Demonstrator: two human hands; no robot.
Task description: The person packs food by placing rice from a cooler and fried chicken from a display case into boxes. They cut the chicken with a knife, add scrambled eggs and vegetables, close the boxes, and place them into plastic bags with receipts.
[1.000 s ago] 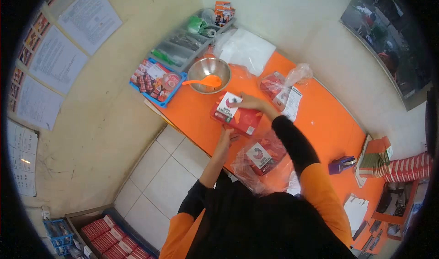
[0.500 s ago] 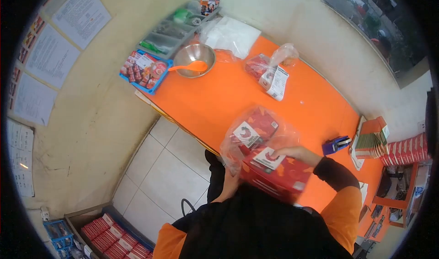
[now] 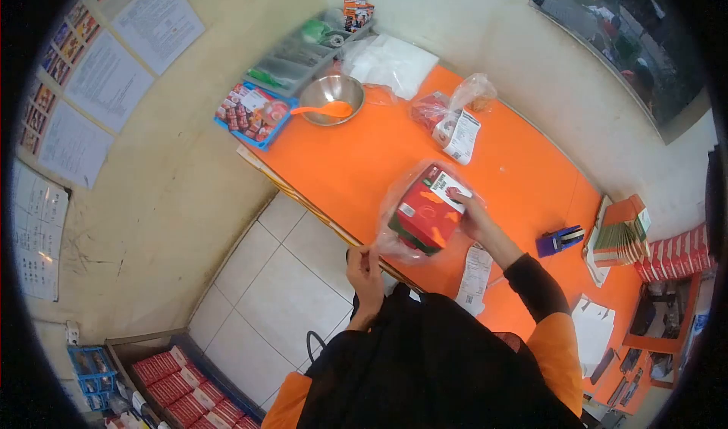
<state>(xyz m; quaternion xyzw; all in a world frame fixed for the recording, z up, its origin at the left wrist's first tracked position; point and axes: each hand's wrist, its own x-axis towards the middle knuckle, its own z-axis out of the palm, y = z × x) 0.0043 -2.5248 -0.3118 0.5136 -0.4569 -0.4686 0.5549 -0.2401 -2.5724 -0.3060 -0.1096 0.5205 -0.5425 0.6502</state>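
Observation:
My right hand (image 3: 475,215) grips a red box with a white label (image 3: 429,208) and holds it inside a clear plastic bag (image 3: 402,201) above the orange table (image 3: 364,164). My left hand (image 3: 365,266) pinches the bag's lower edge just off the table's near edge. A paper slip (image 3: 475,277) lies on the table under my right forearm.
A second bagged red pack with a label (image 3: 449,122) lies farther back. A steel bowl with an orange spoon (image 3: 331,101), a blue tray of sachets (image 3: 252,114) and a grey divided tray (image 3: 299,57) sit at the far left end. A blue stapler (image 3: 560,241) and stacked red cartons (image 3: 667,258) are at the right.
The red box, held low near my body outside the bag half a second ago, now sits tilted inside the clear bag. My left hand has shifted to the bag's edge.

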